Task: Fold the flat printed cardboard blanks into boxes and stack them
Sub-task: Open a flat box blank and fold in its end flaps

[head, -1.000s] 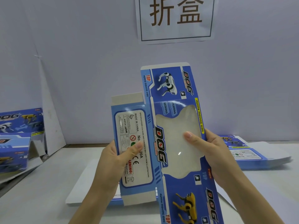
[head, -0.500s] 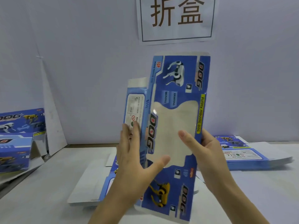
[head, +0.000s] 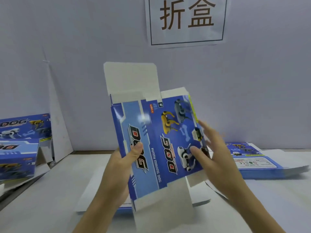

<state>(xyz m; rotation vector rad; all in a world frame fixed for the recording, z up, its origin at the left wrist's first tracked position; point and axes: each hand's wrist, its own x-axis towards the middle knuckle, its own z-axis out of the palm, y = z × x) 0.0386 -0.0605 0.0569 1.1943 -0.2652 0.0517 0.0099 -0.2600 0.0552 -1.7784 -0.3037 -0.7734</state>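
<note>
I hold a blue printed "DOG" box blank (head: pixel 156 143) upright over the table, partly opened into a sleeve, with white flaps sticking out above and below. My left hand (head: pixel 122 165) grips its left edge, thumb on the light-blue panel. My right hand (head: pixel 212 153) is at the right edge, thumb pressed on the front panel and fingers spread behind it, blurred. Folded blue boxes (head: pixel 18 145) are stacked at the far left.
A pile of flat blanks (head: pixel 262 162) lies on the table to the right. More flat blanks (head: pixel 94 195) lie white side up under my hands. A wall with a paper sign (head: pixel 186 21) stands close behind. A white cardboard sheet (head: pixel 57 115) leans at the left.
The blank has been turned around: the window side faced me before, now the panels with the dog pictures do. It has opened from flat into a sleeve, and both hands have shifted their grip.
</note>
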